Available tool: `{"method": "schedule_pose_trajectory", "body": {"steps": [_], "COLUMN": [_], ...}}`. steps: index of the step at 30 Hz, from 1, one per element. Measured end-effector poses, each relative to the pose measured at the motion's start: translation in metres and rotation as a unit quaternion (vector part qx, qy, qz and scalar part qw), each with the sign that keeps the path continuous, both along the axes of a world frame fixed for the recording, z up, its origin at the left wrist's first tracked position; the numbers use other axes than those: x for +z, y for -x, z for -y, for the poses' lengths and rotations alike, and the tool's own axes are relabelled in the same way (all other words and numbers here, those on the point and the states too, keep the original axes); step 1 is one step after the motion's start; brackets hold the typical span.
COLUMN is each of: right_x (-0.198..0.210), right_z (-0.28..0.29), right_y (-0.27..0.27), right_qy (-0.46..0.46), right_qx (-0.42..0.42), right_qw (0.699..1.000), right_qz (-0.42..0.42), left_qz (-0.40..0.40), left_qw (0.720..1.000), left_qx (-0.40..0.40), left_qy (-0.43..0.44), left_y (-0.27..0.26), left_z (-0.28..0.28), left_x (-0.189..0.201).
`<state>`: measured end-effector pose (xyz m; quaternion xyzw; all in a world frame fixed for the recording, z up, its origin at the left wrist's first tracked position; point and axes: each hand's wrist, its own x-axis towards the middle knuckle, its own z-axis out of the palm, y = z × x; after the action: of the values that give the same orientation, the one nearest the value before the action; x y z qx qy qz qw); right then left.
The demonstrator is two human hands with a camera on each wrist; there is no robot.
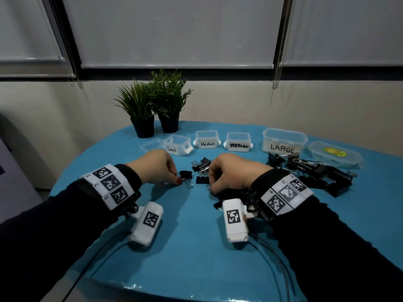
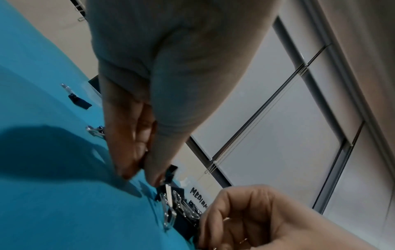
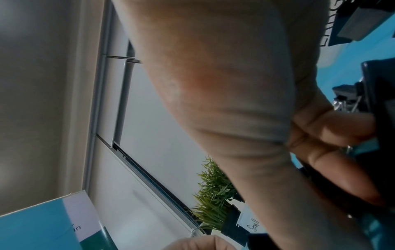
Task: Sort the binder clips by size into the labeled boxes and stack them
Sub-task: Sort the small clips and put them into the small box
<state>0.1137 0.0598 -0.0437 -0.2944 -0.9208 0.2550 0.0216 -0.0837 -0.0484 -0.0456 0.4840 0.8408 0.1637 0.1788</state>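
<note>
- Head view: five clear boxes stand in a row at the far side of the blue table (image 1: 196, 247): a small box (image 1: 177, 145), two medium boxes (image 1: 207, 139) (image 1: 238, 142), a large box (image 1: 283, 141) and an unlabeled lidded tub (image 1: 334, 154) at the right end.
- The open boxes look empty from here; no clip shows inside any of them. My reading: sorting has barely begun, stacking not at all.
- A loose lid (image 1: 150, 146) lies just left of the small box.
- Clips lie on the table: a heap of big clips (image 1: 316, 171) in front of the large box, a cluster of smaller clips (image 1: 201, 166) between the hands.
- Left hand (image 1: 156, 167) has its fingers curled, tips at one small clip (image 1: 185, 175) on the table; whether it already pinches it I cannot tell.
- Right hand (image 1: 231, 173) is curled over the clip cluster, seemingly gathering several.
- Two potted plants (image 1: 152, 105) stand behind the boxes, off the job.
- Left wrist view: left fingertips (image 2: 128, 169) are drawn together close over the cloth, with clips beside them; any clip between them is hidden. A medium label (image 2: 199, 197) shows beyond.
- The right hand shows low in this frame, fingers folded against the clip cluster.
- Right wrist view: right fingers (image 3: 333, 128) wrap around dark clip bodies, so this hand is clamped on clips. The small label (image 3: 253, 225) shows below.
- Left to do, as I judge: nearly all of it.
</note>
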Motion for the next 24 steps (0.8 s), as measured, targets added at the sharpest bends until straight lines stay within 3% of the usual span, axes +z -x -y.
{"method": "schedule_pose_trajectory", "body": {"steps": [5, 9, 13, 18, 20, 24], "right_x": [0.0, -0.001, 0.003, 0.005, 0.004, 0.003], "right_z": [-0.007, -0.012, -0.015, -0.022, -0.023, -0.025], "right_y": [0.001, -0.002, -0.008, -0.013, -0.013, -0.013], "right_qy": [-0.021, -0.016, -0.031, -0.034, -0.038, -0.035], "right_qx": [-0.004, -0.019, -0.029, -0.043, -0.043, -0.037], "right_qw": [1.0, 1.0, 0.999, 0.998, 0.998, 0.998], "right_qz": [0.005, 0.009, 0.024, 0.03, 0.031, 0.024], "left_qz": [0.171, 0.234, 0.251, 0.142, 0.2, 0.419], "left_qw": [0.981, 0.968, 0.965, 0.981, 0.966, 0.892], "left_qx": [0.069, 0.075, 0.051, 0.057, 0.084, 0.142], "left_qy": [-0.061, -0.053, -0.058, -0.117, -0.137, -0.096], "left_y": [-0.01, -0.016, -0.038, -0.042, -0.038, -0.04], "left_z": [-0.006, -0.018, -0.029, -0.036, -0.035, -0.028], "left_x": [-0.004, -0.011, -0.011, -0.003, 0.0, 0.005]}}
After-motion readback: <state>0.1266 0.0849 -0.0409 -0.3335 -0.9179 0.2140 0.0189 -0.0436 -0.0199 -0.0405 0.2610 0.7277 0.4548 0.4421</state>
